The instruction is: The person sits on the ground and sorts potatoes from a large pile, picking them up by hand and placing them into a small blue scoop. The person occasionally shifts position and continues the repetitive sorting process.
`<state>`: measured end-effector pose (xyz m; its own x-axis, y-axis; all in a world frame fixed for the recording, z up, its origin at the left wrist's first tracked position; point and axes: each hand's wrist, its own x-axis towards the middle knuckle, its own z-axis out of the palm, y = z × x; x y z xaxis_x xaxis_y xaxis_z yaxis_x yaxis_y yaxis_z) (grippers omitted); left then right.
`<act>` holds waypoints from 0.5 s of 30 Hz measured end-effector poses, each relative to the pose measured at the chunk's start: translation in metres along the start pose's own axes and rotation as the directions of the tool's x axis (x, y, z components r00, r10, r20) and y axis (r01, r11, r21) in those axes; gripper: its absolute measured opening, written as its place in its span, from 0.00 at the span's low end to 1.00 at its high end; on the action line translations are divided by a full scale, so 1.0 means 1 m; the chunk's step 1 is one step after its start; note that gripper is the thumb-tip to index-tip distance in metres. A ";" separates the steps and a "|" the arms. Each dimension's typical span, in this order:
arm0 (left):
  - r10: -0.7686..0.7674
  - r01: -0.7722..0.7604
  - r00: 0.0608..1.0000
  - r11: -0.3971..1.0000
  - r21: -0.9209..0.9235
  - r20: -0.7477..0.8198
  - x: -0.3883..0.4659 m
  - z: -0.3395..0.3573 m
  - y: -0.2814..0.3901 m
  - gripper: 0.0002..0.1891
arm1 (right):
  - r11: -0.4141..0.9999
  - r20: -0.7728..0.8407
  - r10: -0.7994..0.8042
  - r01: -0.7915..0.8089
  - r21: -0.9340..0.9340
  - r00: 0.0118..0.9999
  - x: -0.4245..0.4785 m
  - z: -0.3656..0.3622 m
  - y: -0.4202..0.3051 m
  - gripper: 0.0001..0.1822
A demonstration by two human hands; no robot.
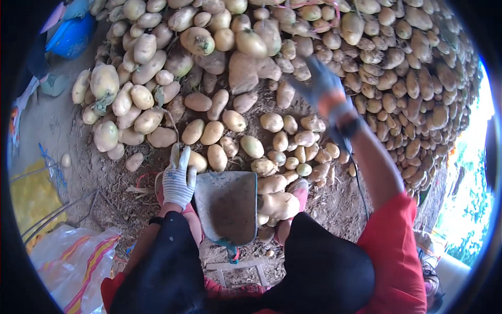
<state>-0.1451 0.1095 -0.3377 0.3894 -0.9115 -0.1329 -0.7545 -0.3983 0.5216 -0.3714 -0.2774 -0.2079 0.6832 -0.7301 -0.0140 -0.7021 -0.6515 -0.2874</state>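
Note:
My left hand [179, 180], in a white glove with thin dark stripes, is beside the left rim of a scoop. Its fingers point forward, spread apart, with a potato [197, 161] right beside the fingertips. The scoop [227, 208] rests between my feet, its dusty pan bare of potatoes and its green handle towards me. Farther forward and right, my right hand [321, 84] is blurred over the potatoes. It wears a grey glove with an orange cuff, the fingers look spread, and I see nothing in them. Loose potatoes [252, 146] lie on the soil between both hands.
A large potato heap [392, 74] rises ahead and to the right. Larger potatoes [145, 70] are piled front left. A blue tub [71, 37] stands far left, and a translucent striped sack [74, 267] lies at lower left. Several potatoes [279, 205] sit against my right foot.

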 end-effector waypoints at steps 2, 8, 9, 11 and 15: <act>0.007 -0.007 1.000 1.000 -0.003 -0.006 0.000 -0.001 0.000 0.34 | 0.993 -0.030 -0.111 0.112 0.022 0.993 0.091 0.010 -0.014 0.45; 0.016 -0.016 1.000 1.000 0.006 0.002 0.007 0.003 0.004 0.34 | 0.844 0.403 0.157 -0.334 0.419 0.902 0.135 0.056 0.017 0.54; -0.009 0.008 1.000 0.999 0.030 0.013 -0.001 0.000 -0.003 0.34 | 0.811 0.473 0.155 -0.385 0.440 0.868 0.111 0.067 -0.002 0.54; -0.003 0.004 1.000 0.999 0.034 -0.028 -0.010 -0.004 -0.010 0.34 | 0.831 0.487 0.159 -0.382 0.404 0.859 0.060 0.068 -0.042 0.52; 0.038 -0.038 0.999 0.999 0.004 -0.034 -0.001 0.009 -0.002 0.34 | 0.996 0.396 0.045 -0.071 0.051 0.917 -0.038 0.069 -0.052 0.46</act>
<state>-0.1486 0.1097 -0.3458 0.3785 -0.9218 -0.0842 -0.7706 -0.3642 0.5230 -0.3467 -0.2015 -0.2583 0.6748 -0.6172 -0.4047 -0.7374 -0.5870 -0.3343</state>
